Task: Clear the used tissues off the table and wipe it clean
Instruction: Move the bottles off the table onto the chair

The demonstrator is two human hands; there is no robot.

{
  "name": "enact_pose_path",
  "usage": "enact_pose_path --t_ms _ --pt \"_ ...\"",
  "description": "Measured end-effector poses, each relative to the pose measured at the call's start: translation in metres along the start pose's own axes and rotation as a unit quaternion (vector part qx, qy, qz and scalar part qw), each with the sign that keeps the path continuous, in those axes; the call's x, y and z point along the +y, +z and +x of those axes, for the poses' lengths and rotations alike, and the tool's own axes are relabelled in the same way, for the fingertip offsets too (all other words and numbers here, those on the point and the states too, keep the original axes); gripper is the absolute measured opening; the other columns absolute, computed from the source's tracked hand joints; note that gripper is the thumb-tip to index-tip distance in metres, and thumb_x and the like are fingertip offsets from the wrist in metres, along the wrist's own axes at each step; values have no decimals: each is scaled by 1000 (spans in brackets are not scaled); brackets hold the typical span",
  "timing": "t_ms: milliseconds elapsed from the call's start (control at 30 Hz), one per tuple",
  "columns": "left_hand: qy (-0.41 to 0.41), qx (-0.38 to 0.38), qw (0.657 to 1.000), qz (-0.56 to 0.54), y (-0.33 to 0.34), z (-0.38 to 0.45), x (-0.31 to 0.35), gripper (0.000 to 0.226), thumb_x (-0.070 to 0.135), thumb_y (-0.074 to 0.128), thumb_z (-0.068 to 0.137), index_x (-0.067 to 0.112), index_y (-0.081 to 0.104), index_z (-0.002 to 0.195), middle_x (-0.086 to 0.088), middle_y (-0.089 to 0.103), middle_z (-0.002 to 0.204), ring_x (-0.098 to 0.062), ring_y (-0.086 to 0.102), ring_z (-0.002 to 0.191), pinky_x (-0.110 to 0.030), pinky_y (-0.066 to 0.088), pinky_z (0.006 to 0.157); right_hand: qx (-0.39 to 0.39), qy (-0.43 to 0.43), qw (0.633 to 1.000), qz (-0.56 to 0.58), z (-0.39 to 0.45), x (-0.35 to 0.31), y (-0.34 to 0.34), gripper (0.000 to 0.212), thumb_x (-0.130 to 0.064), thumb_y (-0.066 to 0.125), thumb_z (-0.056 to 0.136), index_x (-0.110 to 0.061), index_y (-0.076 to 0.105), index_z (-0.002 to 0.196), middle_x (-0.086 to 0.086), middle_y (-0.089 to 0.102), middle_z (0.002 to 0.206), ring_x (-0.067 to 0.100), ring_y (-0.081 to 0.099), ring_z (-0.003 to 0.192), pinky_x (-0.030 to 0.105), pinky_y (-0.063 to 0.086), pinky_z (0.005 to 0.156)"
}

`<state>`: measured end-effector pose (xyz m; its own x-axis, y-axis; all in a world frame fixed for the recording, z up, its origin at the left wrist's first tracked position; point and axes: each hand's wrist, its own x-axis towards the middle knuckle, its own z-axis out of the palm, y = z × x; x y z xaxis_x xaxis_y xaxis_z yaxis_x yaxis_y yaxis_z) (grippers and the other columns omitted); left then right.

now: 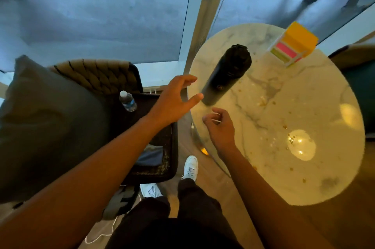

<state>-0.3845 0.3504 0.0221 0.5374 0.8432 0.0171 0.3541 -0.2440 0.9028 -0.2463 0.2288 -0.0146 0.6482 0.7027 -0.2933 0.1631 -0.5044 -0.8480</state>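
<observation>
Round marble table (pixel 304 94), right of frame: top is dirty, small brown crumbs and spots scattered from the middle toward the near edge. Can't make out any tissues on it. Black bottle (pixel 227 74) stands upright on the left part of the table. Yellow box (pixel 294 43) with pink and green bands sits at the far edge, well apart from the bottle.

Left hand (pixel 174 100): fingers spread wide, holding nothing, off the table's left edge, thumb tip just beside the base of the bottle; contact unclear.

Right hand (pixel 221 124): over the near-left edge of the table, fingers curled loosely. Something thin and pale shows at the fingertips; can't tell what it is, or whether the hand is gripping it.

Left of the table: dark chair (pixel 158 163) with a woven back, a plastic water bottle (pixel 127 101) lying on it, a grey cushion (pixel 46 122) beside it. White shoes (pixel 190 167) on the wood floor below. Window (pixel 97 23) behind.
</observation>
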Motion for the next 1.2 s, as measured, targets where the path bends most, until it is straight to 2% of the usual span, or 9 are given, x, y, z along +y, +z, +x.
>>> enact_pose_path --t_ms 100,300,433,600,767,833,967,1100,1200 --pt "0 -52 999 6 20 29 25 80 52 75 84 29 36 149 5 43 154 -10 47 134 -29 42 106 15 11 1000 1 25 -3 -15 64 -32 82 83 -21 48 137 -4 65 116 10 64 100 18 49 81" --pt "-12 -55 998 20 38 66 55 91 42 84 77 23 35 151 -1 46 153 -13 48 132 -23 42 101 -24 -33 999 -11 79 -2 -19 91 -36 88 77 -21 36 150 1 51 148 17 53 128 33 48 103" --pt "-33 -52 997 43 39 79 64 92 45 88 71 24 41 148 3 54 145 -8 51 124 -29 48 102 -80 -112 991 2 103 2 -25 80 -33 90 72 -23 48 139 -4 59 133 10 56 117 19 47 91" --pt "-54 -39 994 83 41 81 67 94 57 88 65 26 46 144 5 62 136 -14 58 124 -41 53 103 -128 -155 979 36 112 -3 -32 59 -26 87 79 -27 55 128 -12 64 116 3 63 106 21 52 87" --pt "-51 -11 995 81 41 76 70 91 56 87 66 25 50 143 5 65 132 -14 60 123 -41 55 100 -146 -173 974 24 116 -7 -34 57 -25 85 81 -26 55 130 -8 67 118 9 65 106 25 54 89" --pt "-52 3 995 86 36 73 72 88 52 89 67 25 51 142 5 65 132 -11 59 122 -36 56 99 -153 -182 971 16 116 -9 -33 58 -25 86 80 -27 55 130 -8 67 118 8 65 106 24 55 89" --pt "-62 44 991 106 10 63 73 81 48 89 69 26 53 139 9 65 128 0 55 115 -10 49 91 -173 -202 964 10 110 -24 -19 64 -20 88 77 -35 52 128 -16 65 115 -4 61 105 13 51 86" --pt "-55 88 986 130 -26 49 68 78 56 87 69 29 54 135 15 64 121 -4 60 114 -20 50 95 -183 -225 957 14 98 -41 13 74 -22 88 73 -29 50 136 -8 65 125 7 62 113 32 55 94" --pt "-55 119 980 149 -54 38 57 80 60 85 69 29 52 135 17 62 118 -3 59 113 -18 48 94 -184 -227 956 27 81 -52 45 76 -24 87 75 -33 47 139 -6 62 130 11 60 120 36 54 99"
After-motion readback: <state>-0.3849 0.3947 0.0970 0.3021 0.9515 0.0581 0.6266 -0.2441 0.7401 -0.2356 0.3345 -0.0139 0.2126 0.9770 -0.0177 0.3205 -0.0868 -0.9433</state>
